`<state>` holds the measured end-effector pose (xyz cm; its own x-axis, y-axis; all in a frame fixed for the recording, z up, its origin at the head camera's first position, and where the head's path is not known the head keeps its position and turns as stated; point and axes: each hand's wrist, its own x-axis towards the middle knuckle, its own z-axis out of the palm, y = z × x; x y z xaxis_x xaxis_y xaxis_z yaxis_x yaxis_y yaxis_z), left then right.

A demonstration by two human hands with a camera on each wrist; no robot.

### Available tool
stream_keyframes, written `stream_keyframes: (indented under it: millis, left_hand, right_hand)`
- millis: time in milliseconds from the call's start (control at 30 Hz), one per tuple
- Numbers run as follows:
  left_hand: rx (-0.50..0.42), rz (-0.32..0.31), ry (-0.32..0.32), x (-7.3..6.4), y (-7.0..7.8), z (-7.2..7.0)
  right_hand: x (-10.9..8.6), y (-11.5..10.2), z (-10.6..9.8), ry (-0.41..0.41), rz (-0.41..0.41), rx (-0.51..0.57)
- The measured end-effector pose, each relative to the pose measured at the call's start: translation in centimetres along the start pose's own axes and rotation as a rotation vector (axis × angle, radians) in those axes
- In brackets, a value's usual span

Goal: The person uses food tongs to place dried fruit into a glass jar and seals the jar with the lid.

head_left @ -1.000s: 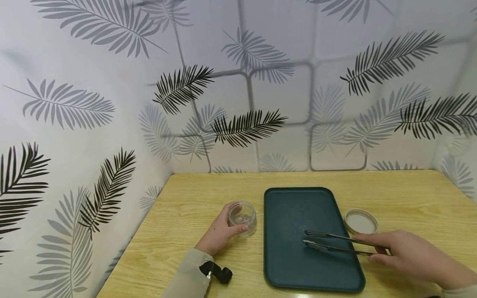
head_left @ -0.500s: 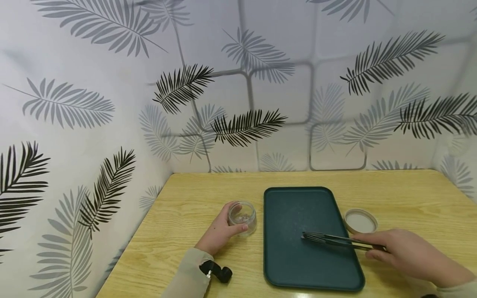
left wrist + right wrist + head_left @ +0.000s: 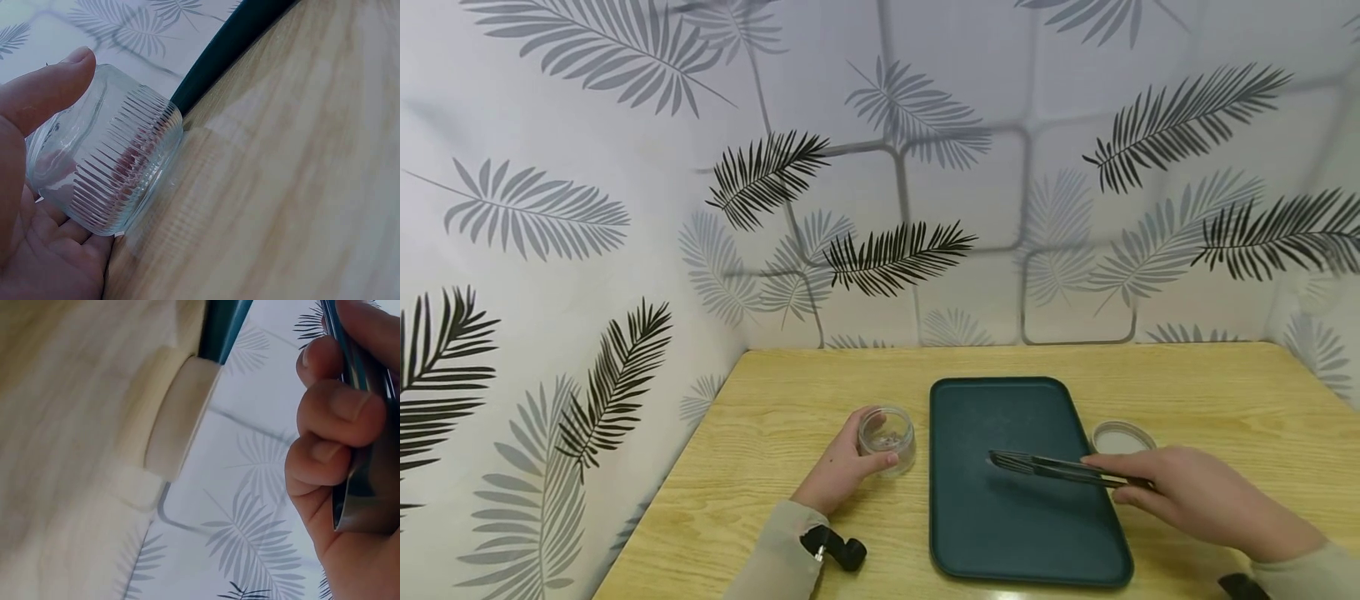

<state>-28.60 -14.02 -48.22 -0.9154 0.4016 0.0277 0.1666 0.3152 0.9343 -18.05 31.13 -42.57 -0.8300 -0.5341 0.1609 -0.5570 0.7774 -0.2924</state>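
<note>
My left hand (image 3: 842, 462) holds a clear glass jar (image 3: 891, 442) upright on the table, left of a dark green tray (image 3: 1030, 542). Reddish bits lie at the jar's ribbed bottom (image 3: 134, 162), thumb on one side and fingers on the other. Over the tray, my right hand (image 3: 1195, 496) grips metal tongs (image 3: 1060, 468), fingers curled round the handle (image 3: 365, 481). The tongs' arms are squeezed together and their slotted tips point left, raised above the tray with a shadow below. Whether anything small sits between the tips I cannot tell.
A round beige lid (image 3: 1123, 437) lies on the wooden table (image 3: 820, 375) at the tray's right edge, partly covered by my right hand. Leaf-patterned walls (image 3: 940, 300) stand behind and to the left of the table.
The tongs have gone from spread to squeezed together over the tray, then risen and moved left with my right hand. My left hand and the jar stay in place.
</note>
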Motion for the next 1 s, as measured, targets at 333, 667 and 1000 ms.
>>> stream_keyframes:
  millis: [333,667,1000]
  left_hand:
    - [-0.020,0.018,-0.005,-0.1,0.1,0.0]
    - [-0.022,0.011,-0.004,0.0,-0.1,-0.1]
    - [-0.015,-0.006,-0.001,0.0,0.0,0.1]
  right_hand:
    - [2.0,-1.4,-0.5,0.042,-0.044,-0.011]
    - [4.0,-2.5,-0.9,0.021,-0.040,-0.011]
    - [6.3,-3.8,-1.0,0.021,-0.047,0.000]
